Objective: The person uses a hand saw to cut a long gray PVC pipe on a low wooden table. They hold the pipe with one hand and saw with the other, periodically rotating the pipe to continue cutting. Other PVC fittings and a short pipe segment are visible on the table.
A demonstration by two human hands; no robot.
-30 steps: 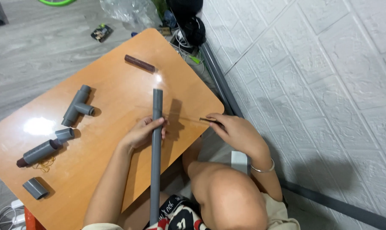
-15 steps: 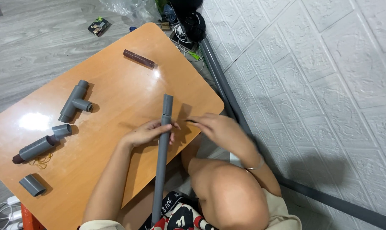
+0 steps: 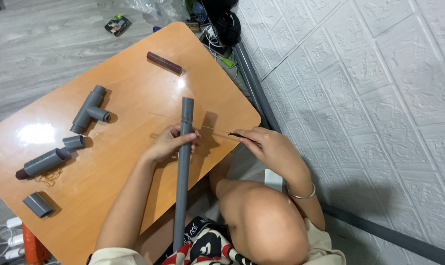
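Head view: your left hand (image 3: 171, 142) wraps the long grey plastic pipe (image 3: 183, 167) across the wooden table's (image 3: 134, 98) 5 o'clock edge; right hand (image 3: 266, 147) pinches a thin dark-handled blade (image 3: 221, 131). Keep that pipe pinned flat.

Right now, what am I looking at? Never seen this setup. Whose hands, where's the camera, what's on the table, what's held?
No machine here: a person works with bare hands, and one camera worn on the head looks down at them, so there is a single view from above. The person sits by a wooden table next to a white wall.

The left hand grips a long grey pipe that leans from the lap up over the table edge. The right hand holds a thin dark tool with a fine blade or wire pointing at the pipe; what kind of tool is too small to tell.

On the table lie a grey tee fitting, a short coupling, a pipe stub, a small grey piece and a dark brown rod.
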